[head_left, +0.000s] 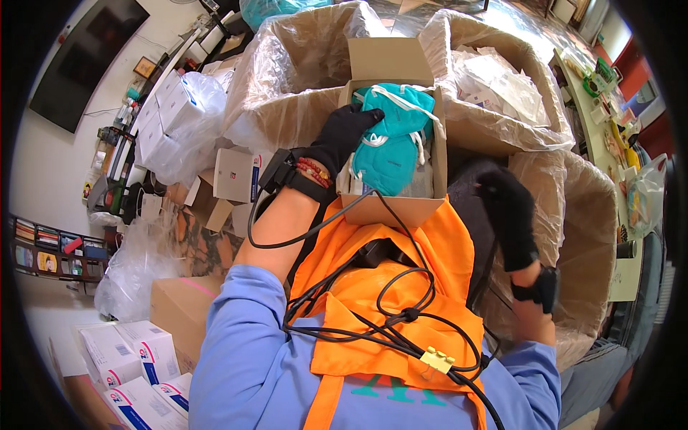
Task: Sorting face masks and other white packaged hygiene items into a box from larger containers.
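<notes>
The single view, from the left of two head-worn fisheye cameras, looks steeply down over an orange apron [390, 294] at close range, with an open cardboard box [394, 207] above centre and a distant television [89, 64] slanting near the rim.

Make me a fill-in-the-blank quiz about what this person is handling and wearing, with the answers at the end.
1. The hand at the teal masks in the open box is the person's ____ one.
2. The other hand, apart from the box, wears a glove coloured ____.
3. The person's apron is ____.
4. The binder clip on the dark cables is ____.

Missing words: left; black; orange; yellow.
</notes>
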